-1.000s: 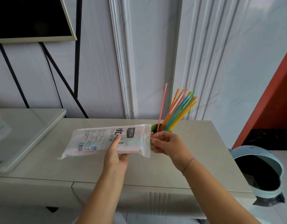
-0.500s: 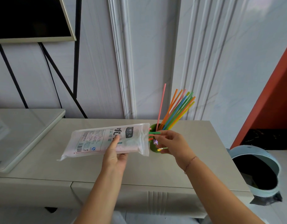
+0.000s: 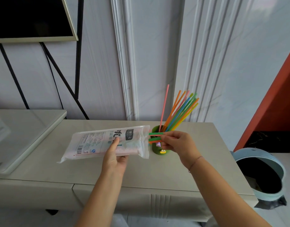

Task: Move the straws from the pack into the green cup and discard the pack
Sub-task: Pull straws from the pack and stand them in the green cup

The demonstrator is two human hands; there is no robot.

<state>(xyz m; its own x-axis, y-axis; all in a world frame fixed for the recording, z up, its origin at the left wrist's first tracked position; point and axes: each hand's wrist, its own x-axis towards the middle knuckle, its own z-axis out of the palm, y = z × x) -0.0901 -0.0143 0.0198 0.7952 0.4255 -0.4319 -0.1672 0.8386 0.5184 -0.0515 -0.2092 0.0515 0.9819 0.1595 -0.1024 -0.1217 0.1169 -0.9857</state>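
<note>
My left hand (image 3: 115,158) grips the white plastic straw pack (image 3: 106,142) from below, thumb on its printed face, holding it level above the cabinet top. At the pack's open right end my right hand (image 3: 177,144) pinches a few straw ends (image 3: 155,136), green and orange, sticking out of the mouth. Just behind them stands the green cup (image 3: 159,150) with small cartoon figures on its side. Several coloured straws (image 3: 178,110) lean out of it toward the upper right.
The beige cabinet top (image 3: 190,169) runs along a white panelled wall. A raised glass-topped surface (image 3: 26,133) lies at the left under a dark framed screen (image 3: 31,18). A light blue bin (image 3: 262,172) with a dark liner stands on the floor at the right.
My right hand has drawn back to the right from the pack's mouth, and green and orange straw ends now stick out between pack and fingers. The pack stayed nearly still.
</note>
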